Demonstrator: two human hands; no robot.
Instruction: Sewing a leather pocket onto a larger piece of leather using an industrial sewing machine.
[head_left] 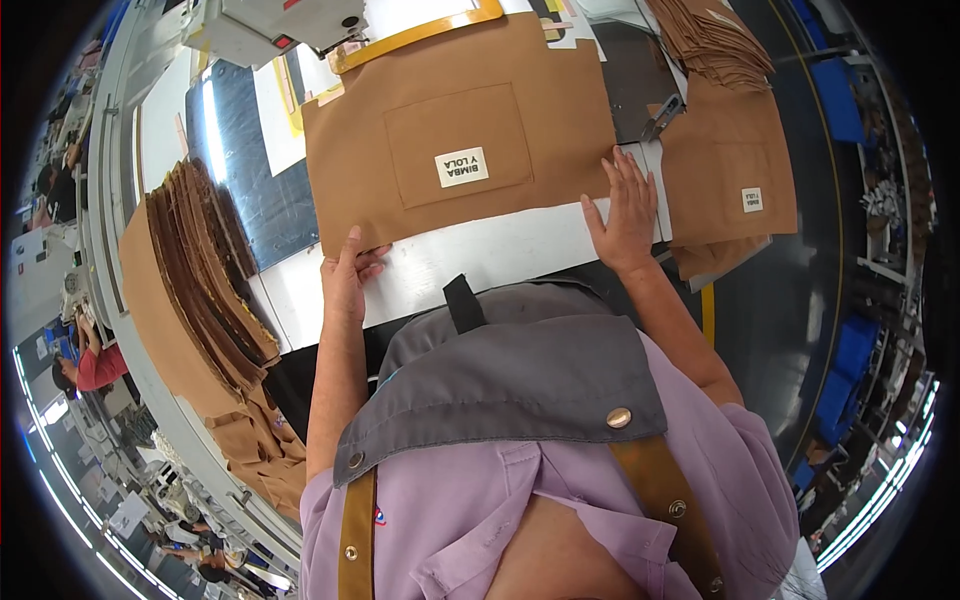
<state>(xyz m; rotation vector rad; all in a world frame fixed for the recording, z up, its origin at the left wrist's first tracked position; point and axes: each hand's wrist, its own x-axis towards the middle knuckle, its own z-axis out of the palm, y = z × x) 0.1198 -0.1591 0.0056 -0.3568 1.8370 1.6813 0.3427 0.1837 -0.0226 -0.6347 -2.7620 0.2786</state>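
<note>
A large brown fabric panel (pixel 350 130) lies across the white work surface in front of me. Its stitched patch pocket (pixel 460 115) carries a small white label (pixel 461 167). At the panel's near left corner, my left hand (pixel 348 278) grips the edge, one digit on top and the other fingers at the border. My right hand (pixel 628 215) rests flat, fingers stretched out, by the panel's near right corner. Just beyond that hand lies a small grey metal tool (pixel 662 118), perhaps thread snips. A yellow-edged frame or template (pixel 420 38) touches the panel's far edge.
A sewing machine head (pixel 275 30) stands at the far left. Stacked brown pieces (pixel 200 270) sit on the left, with more brown fabric (pixel 250 440) below them. Another labelled brown panel (pixel 730 180) hangs at the right, under a folded pile (pixel 715 40).
</note>
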